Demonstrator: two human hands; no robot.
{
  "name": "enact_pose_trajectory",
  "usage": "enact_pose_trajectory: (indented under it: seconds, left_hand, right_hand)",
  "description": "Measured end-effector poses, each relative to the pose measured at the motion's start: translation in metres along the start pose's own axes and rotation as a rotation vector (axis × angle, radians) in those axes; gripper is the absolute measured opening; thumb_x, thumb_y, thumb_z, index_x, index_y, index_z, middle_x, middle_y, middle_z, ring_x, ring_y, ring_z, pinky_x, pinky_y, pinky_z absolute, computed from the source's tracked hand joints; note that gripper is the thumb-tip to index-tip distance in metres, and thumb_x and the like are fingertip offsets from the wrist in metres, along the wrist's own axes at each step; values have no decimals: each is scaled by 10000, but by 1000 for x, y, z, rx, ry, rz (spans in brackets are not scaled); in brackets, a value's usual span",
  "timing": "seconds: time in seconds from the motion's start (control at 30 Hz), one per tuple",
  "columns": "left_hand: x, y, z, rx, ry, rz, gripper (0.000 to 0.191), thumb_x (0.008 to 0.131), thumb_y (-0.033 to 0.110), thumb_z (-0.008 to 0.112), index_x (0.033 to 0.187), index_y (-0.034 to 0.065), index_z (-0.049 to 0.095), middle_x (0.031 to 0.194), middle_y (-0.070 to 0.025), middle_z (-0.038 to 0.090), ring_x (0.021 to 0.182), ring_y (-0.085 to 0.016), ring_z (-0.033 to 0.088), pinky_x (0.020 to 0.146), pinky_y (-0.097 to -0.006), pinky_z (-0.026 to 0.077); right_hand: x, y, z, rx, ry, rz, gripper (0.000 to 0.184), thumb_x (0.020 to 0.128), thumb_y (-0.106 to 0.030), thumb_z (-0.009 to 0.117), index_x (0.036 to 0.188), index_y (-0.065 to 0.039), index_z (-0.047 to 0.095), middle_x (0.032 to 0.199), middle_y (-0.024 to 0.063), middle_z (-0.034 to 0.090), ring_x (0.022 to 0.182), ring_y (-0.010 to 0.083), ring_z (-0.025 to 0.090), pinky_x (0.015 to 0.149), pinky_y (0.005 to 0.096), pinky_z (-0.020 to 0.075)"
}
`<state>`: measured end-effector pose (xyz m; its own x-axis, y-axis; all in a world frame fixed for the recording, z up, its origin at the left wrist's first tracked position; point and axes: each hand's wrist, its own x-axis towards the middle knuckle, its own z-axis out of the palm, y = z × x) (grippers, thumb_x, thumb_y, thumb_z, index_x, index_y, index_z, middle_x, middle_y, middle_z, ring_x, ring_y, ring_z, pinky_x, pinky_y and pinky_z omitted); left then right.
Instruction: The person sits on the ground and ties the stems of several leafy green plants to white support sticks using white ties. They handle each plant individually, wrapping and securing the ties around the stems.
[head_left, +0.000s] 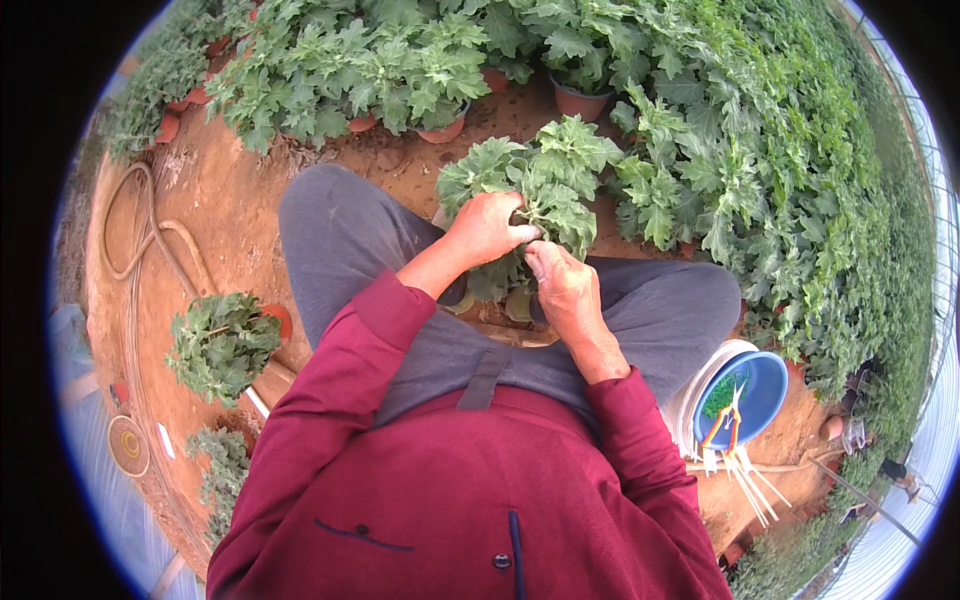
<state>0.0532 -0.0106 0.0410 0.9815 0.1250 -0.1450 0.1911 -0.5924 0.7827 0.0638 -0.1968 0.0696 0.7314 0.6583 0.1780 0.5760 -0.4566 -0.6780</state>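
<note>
Between my knees stands a leafy green plant (559, 172) with lobed leaves, like a chrysanthemum; its base is largely hidden by my hands and legs. My left hand (491, 229) reaches into the foliage, thumb and fingers curved around a stem near the plant's middle. Just below and to the right, my right hand (562, 289) has thumb and forefinger pinched together close to my left thumb. Whatever sits in that pinch is too small to make out. The two hands almost touch.
By my right knee, a blue bucket (765, 390) holds green ties (724, 394) and orange-handled snips (727, 427). White sticks (750, 487) lie beside it. Dense potted plants (787, 187) fill the right and far side. At left are a hose (154, 225) and a potted plant (225, 345).
</note>
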Motion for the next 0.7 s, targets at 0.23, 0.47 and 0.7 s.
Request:
enact_pose_trajectory:
  seconds: [0.23,0.47,0.7]
  left_hand:
    - [-3,-5,3,-135,18,-11,345,777,319,760,970,38,709,903,-196,710,876,-388,686,786,-454,539]
    - [-4,-4,1,-93,3,-6,368,800,247,754,1089,24,707,938,-176,732,840,-295,710,792,-381,541]
    - [-8,-2,2,-88,21,-22,355,755,315,752,978,40,719,893,-196,713,857,-382,688,779,-449,540]
  right_hand:
    - [5,-3,4,-23,49,-22,92,926,-76,674,1008,-47,641,866,175,692,765,374,691,639,422,546]
    - [5,-6,-12,-44,72,-19,87,923,-77,677,994,-47,635,861,176,687,760,386,685,634,429,545]
    - [-3,4,14,-95,35,6,84,929,-119,669,972,-62,626,824,169,677,736,386,673,612,451,529]
